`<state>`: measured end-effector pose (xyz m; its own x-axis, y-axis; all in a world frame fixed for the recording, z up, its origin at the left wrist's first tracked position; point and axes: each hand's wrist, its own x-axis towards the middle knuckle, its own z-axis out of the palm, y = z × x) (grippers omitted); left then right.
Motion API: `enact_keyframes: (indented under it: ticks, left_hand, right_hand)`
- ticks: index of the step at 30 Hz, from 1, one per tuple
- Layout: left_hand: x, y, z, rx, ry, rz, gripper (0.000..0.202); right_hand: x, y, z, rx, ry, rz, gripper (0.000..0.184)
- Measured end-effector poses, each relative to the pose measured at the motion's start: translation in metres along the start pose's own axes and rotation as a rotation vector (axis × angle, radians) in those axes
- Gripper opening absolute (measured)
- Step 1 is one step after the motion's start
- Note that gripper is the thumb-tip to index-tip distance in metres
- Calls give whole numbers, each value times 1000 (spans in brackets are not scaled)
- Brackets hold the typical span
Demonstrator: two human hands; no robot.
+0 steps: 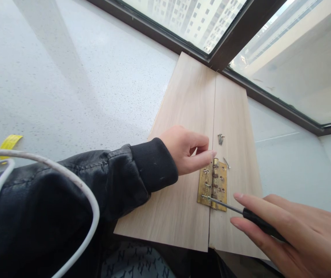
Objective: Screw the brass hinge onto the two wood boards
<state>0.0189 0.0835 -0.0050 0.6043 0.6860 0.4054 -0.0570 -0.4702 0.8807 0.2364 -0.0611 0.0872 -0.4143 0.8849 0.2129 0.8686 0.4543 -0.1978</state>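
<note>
Two light wooden boards (183, 116) lie side by side on a white speckled sill, joined by a brass hinge (213, 184) across their seam. My left hand (187, 148), in a black sleeve, rests on the left board with its fingertips at the hinge's top edge. My right hand (293, 231) grips a black-handled screwdriver (240, 212); its thin shaft reaches left, and the tip sits on a screw at the hinge's lower left corner. Loose screws (221, 139) lie on the right board above the hinge, and one more screw (226, 162) lies just right of it.
A dark window frame (220, 54) runs along the far edge of the boards. A white cable (75, 185) loops across my left arm. A yellow tag (9, 142) lies on the white sill (67, 85) at the left.
</note>
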Motion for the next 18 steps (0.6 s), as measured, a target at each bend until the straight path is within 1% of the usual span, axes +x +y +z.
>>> enact_keyframes:
  ticks: [11,16,18]
  left_hand:
    - [0,0,0,9,0,-12,37]
    - [0,1,0,12,0,-20,38]
    - [0,1,0,14,0,-22,37]
  right_hand:
    - [-5,-1,-4,41,-16,-16,50]
    - [-12,6,-10,55,-25,-22,52]
    - [-18,9,-12,52,-29,-22,50]
